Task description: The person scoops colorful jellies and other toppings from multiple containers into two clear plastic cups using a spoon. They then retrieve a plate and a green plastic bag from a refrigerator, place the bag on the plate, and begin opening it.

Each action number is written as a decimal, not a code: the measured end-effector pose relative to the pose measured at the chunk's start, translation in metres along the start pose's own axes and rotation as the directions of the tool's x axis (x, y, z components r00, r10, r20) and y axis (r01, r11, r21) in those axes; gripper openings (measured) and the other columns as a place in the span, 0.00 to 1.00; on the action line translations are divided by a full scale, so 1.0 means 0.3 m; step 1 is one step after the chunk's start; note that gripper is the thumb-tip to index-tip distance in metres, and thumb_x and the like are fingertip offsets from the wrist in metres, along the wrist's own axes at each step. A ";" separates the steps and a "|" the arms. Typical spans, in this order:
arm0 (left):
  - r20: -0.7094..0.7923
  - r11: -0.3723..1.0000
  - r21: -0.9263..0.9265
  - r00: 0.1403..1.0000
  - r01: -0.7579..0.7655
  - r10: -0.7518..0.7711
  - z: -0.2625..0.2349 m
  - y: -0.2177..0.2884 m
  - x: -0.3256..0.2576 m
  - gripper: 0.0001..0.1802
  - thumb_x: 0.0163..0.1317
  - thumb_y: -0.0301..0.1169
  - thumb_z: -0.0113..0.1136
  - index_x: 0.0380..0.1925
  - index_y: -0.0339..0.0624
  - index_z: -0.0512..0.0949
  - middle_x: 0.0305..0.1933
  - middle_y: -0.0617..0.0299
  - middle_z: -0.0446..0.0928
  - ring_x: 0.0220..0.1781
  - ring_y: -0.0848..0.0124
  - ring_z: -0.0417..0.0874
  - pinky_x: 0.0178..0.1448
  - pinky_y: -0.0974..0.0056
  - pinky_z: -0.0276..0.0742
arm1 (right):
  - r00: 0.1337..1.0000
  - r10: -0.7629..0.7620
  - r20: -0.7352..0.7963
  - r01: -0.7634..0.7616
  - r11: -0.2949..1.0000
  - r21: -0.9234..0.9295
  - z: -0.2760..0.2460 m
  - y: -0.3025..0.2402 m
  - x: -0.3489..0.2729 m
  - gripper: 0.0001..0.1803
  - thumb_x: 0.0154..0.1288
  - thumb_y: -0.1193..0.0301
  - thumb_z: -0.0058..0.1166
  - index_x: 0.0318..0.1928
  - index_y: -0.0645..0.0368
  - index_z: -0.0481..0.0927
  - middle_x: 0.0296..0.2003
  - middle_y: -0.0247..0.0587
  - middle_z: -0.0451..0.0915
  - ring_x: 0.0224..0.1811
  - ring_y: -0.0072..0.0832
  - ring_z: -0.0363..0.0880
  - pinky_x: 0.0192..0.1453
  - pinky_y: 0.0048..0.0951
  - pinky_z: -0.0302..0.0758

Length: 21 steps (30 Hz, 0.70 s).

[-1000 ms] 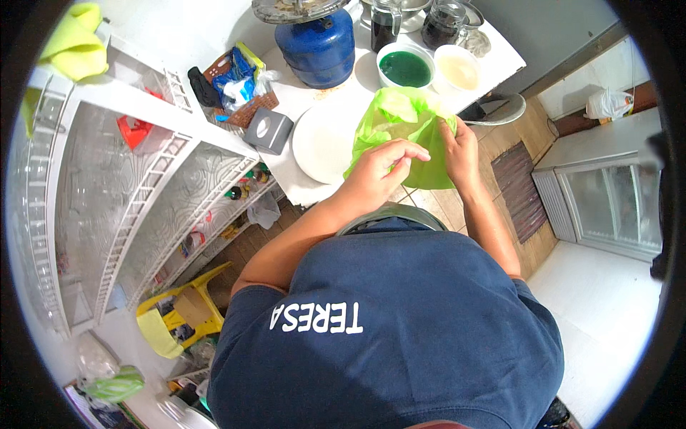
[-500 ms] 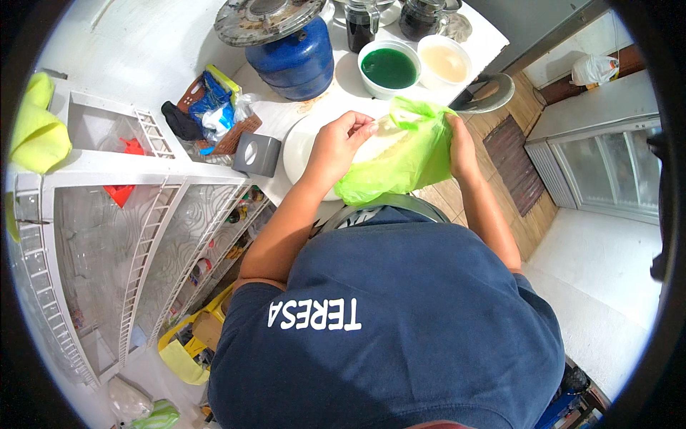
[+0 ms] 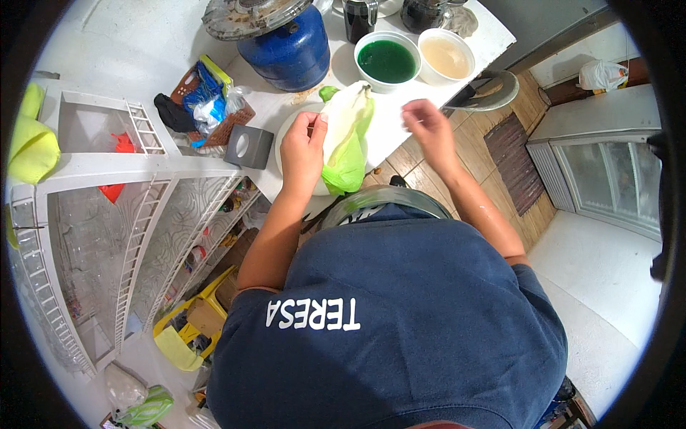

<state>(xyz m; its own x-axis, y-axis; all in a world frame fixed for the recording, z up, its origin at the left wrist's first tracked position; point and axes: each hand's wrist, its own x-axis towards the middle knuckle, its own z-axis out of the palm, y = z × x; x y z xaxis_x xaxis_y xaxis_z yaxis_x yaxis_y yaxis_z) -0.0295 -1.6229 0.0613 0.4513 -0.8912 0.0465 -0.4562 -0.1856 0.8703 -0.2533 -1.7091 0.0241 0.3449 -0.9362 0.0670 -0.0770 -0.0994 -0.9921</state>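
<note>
My left hand point(image 3: 301, 154) is closed, its thumb and fingers pinching the edge of a light green plastic bag point(image 3: 346, 168). Something pale shows in or on the upper part of the bag, which hangs over a white plate point(image 3: 284, 127) at the table's near edge. To the right of the bag, my right hand point(image 3: 429, 132) is raised in the air, slightly blurred. It looks open, fingers loosely bent, with nothing visible in it. Beyond the hands stand a white bowl of dark green liquid point(image 3: 386, 61) and a white bowl of beige liquid point(image 3: 446, 56).
On the white table point(image 3: 493, 34) are a blue gas cylinder point(image 3: 289, 53) with a grimy round top, dark-filled glass jugs point(image 3: 359, 20), a grey box point(image 3: 248, 147) and a brown basket point(image 3: 239, 123) of plastic bags. A metal pan point(image 3: 504, 91) juts past the right edge. White shelving point(image 3: 114, 166) stands left.
My right hand has let go of the green bag and moved away from it. The bag now hangs narrower from my left hand, which has shifted slightly left.
</note>
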 end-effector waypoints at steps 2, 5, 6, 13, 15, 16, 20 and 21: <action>0.027 0.997 -0.078 0.999 0.026 -0.024 0.016 -0.035 -0.020 0.13 0.67 0.37 0.56 0.35 0.37 0.78 0.27 0.57 0.80 0.29 0.68 0.80 0.36 0.63 0.74 | 0.927 0.142 0.348 -0.208 0.965 0.159 0.075 -0.016 -0.001 0.12 0.67 0.70 0.55 0.48 0.62 0.76 0.39 0.32 0.78 0.39 0.17 0.75 0.45 0.21 0.74; 0.162 0.982 -0.123 0.979 0.145 -0.125 0.054 -0.089 -0.055 0.13 0.68 0.35 0.55 0.38 0.34 0.78 0.29 0.65 0.79 0.31 0.80 0.76 0.38 0.72 0.73 | 0.832 0.341 0.439 -0.472 0.850 0.235 0.183 -0.001 0.003 0.13 0.66 0.69 0.57 0.48 0.60 0.75 0.40 0.30 0.77 0.40 0.18 0.75 0.46 0.21 0.74; 0.202 0.967 -0.168 0.967 0.190 -0.155 0.062 -0.107 -0.066 0.12 0.69 0.35 0.55 0.38 0.35 0.78 0.30 0.65 0.79 0.32 0.80 0.76 0.39 0.72 0.74 | 0.844 0.324 0.428 -0.447 0.865 0.226 0.211 0.012 0.006 0.13 0.66 0.69 0.58 0.48 0.60 0.75 0.40 0.30 0.77 0.41 0.18 0.75 0.47 0.22 0.73; 0.320 0.856 -0.369 0.915 0.361 -0.247 0.066 -0.178 -0.098 0.11 0.70 0.34 0.52 0.39 0.35 0.75 0.38 0.62 0.78 0.40 0.76 0.80 0.45 0.67 0.81 | 0.866 0.285 0.411 -0.333 0.941 0.050 0.253 0.076 -0.022 0.13 0.63 0.72 0.60 0.45 0.60 0.75 0.42 0.32 0.78 0.42 0.22 0.76 0.48 0.23 0.73; 0.316 0.817 -0.420 0.907 0.396 -0.277 0.061 -0.171 -0.099 0.10 0.69 0.33 0.53 0.41 0.35 0.75 0.37 0.62 0.78 0.40 0.76 0.80 0.43 0.68 0.81 | 0.877 0.270 0.396 -0.300 0.954 0.012 0.257 0.077 -0.023 0.13 0.62 0.73 0.60 0.46 0.60 0.75 0.43 0.33 0.77 0.43 0.23 0.76 0.49 0.23 0.73; 0.322 0.787 -0.438 0.893 0.436 -0.315 0.057 -0.165 -0.097 0.10 0.69 0.32 0.54 0.42 0.36 0.75 0.37 0.61 0.78 0.40 0.76 0.80 0.43 0.68 0.80 | 0.884 0.260 0.389 -0.283 0.959 0.000 0.262 0.077 -0.023 0.13 0.61 0.74 0.60 0.46 0.60 0.75 0.43 0.34 0.77 0.44 0.24 0.77 0.49 0.24 0.74; 0.191 0.957 -0.243 0.975 0.157 -0.112 0.049 -0.138 -0.110 0.11 0.66 0.31 0.57 0.42 0.35 0.75 0.35 0.55 0.82 0.36 0.71 0.83 0.39 0.67 0.78 | 0.920 0.161 0.357 -0.189 0.981 0.046 0.278 0.069 -0.034 0.13 0.60 0.76 0.60 0.46 0.59 0.76 0.43 0.35 0.76 0.46 0.25 0.76 0.52 0.25 0.74; 0.193 0.966 -0.221 0.977 0.136 -0.093 0.048 -0.137 -0.111 0.11 0.66 0.31 0.57 0.43 0.35 0.74 0.35 0.54 0.82 0.35 0.70 0.83 0.39 0.66 0.78 | 0.928 0.137 0.347 -0.166 0.984 0.057 0.280 0.068 -0.035 0.13 0.59 0.76 0.60 0.46 0.58 0.76 0.43 0.35 0.76 0.46 0.25 0.76 0.52 0.25 0.74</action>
<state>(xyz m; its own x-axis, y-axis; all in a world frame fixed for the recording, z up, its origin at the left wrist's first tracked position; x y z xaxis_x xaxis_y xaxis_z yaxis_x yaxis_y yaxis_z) -0.0367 -1.5916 0.0170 0.3357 -0.9329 -0.1302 -0.2101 -0.2089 0.9551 -0.1799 -1.6729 -0.0057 0.6345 -0.7651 -0.1102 -0.0798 0.0770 -0.9938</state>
